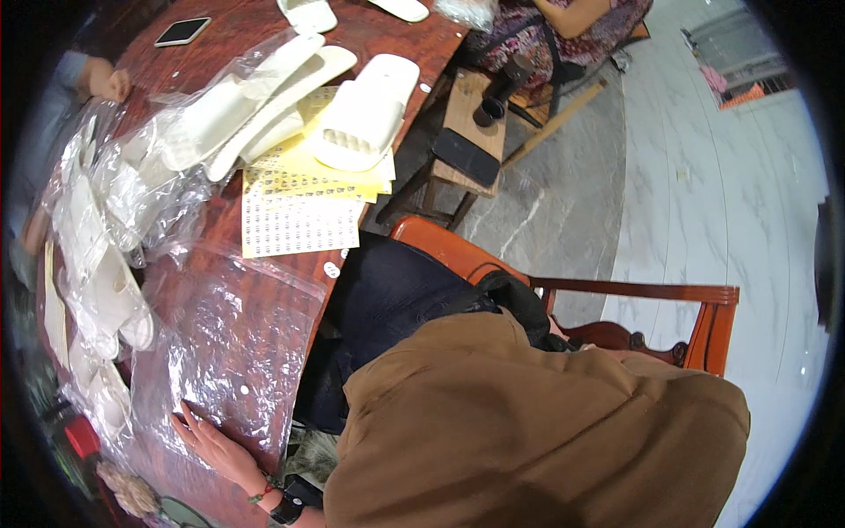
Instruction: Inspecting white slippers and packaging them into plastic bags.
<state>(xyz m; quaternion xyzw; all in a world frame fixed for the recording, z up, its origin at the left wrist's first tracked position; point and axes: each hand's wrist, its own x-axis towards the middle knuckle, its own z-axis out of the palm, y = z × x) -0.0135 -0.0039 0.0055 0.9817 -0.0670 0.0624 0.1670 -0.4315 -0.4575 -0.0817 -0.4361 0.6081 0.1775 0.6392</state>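
My left hand lies palm down near the lower left, fingers stretched out and apart. It rests on a clear plastic bag spread flat on the red-brown table. A dark watch and a beaded band circle that wrist. My right hand does not show. Beyond the bag lie sticker sheets, white and yellow, with a white slipper on top. Beside them, more white slippers sit partly in clear plastic. Further wrapped slippers line the left side of the table.
A person's hand is at the table's far left, near a white-framed phone. Another person sits at the top by a wooden stool holding a black phone. A wooden chair stands at the right.
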